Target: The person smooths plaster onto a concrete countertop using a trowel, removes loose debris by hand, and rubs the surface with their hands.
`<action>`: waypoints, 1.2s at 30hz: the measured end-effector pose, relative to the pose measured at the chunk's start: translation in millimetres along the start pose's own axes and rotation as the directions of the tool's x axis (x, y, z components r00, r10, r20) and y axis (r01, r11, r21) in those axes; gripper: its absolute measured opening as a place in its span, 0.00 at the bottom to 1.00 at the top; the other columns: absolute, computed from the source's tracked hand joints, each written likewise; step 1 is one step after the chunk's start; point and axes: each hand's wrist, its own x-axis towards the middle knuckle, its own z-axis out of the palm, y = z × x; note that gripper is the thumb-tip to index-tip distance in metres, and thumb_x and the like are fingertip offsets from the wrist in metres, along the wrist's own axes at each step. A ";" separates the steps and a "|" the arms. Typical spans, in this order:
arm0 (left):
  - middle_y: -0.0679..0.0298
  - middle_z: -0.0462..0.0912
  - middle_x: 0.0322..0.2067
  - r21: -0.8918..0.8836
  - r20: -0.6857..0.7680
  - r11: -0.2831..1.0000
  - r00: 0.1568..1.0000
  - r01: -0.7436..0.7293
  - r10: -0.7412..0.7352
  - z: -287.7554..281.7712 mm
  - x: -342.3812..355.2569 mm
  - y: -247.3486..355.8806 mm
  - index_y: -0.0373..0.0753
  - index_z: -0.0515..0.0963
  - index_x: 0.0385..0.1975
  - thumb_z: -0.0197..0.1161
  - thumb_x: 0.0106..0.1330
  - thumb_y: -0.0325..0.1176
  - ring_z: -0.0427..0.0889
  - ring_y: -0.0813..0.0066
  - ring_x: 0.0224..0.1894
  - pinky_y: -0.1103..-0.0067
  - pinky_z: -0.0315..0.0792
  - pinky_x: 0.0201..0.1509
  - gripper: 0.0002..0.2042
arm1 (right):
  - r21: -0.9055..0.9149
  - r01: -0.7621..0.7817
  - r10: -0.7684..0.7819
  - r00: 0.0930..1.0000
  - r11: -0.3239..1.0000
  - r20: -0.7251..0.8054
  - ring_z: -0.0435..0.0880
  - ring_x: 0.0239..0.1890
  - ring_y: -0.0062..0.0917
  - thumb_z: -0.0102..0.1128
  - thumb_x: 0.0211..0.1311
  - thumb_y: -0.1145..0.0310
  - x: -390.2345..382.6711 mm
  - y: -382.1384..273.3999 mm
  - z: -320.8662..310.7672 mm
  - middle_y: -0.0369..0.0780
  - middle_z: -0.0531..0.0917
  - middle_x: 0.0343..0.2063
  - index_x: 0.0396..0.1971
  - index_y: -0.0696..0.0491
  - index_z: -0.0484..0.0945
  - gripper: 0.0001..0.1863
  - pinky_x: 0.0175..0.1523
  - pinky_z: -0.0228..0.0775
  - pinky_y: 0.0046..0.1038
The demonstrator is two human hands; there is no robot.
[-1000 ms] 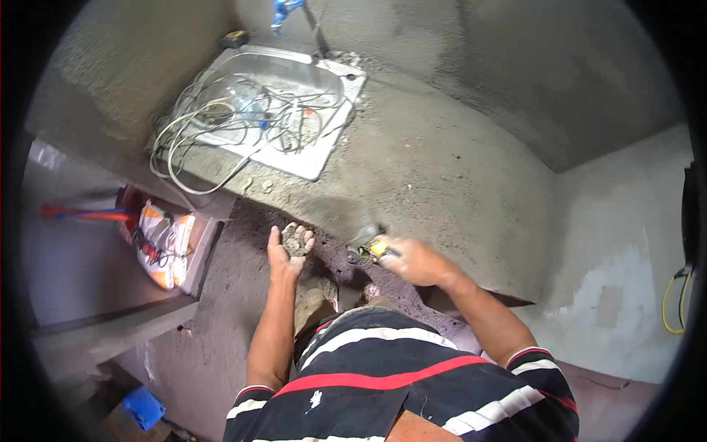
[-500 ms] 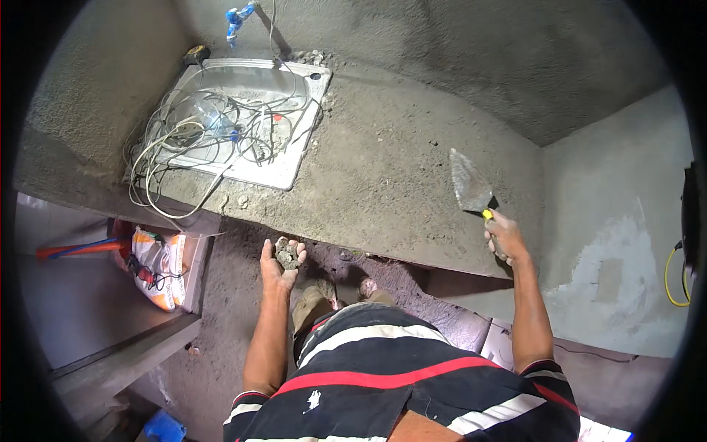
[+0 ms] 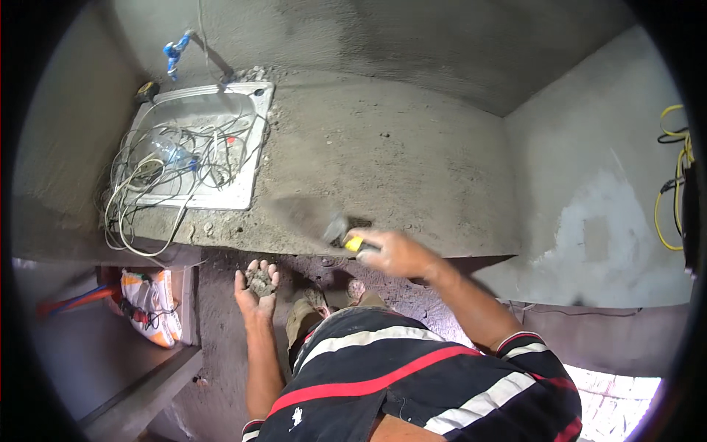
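Note:
My left hand (image 3: 255, 303), cupped palm up below the counter's front edge, holds a crumbly grey clump of mortar (image 3: 259, 281). The fingers curl up around it. In my right hand (image 3: 398, 254) is a pointing trowel (image 3: 308, 216) with a yellow and black handle. Its blade is smeared by motion and points left over the front part of the rough grey cement counter (image 3: 383, 177). Crumbs and small lumps lie scattered on that surface.
A white sink (image 3: 239, 195) at the left holds tangled cables and a clear plastic bottle (image 3: 171, 152). Behind it are a tape measure (image 3: 146, 92) and a blue tap (image 3: 175, 53). A printed sack (image 3: 149, 309) sits below left; yellow cable (image 3: 660, 214) hangs at the right wall.
My right hand has swung the trowel from the counter's right side leftward and nearer to me. My left hand still holds the mortar. The whole view has shifted.

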 end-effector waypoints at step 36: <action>0.51 0.84 0.42 0.178 -0.177 0.963 0.969 0.202 -0.170 7.8 31.5 -48.6 0.34 0.77 0.45 0.56 0.75 0.42 0.86 0.50 0.43 0.58 0.84 0.45 0.15 | 0.613 -0.543 0.817 0.425 0.574 -0.389 0.75 0.18 0.16 0.59 0.71 0.62 -188.5 111.8 -130.2 0.32 0.79 0.24 0.71 0.48 0.71 0.29 0.19 0.63 0.22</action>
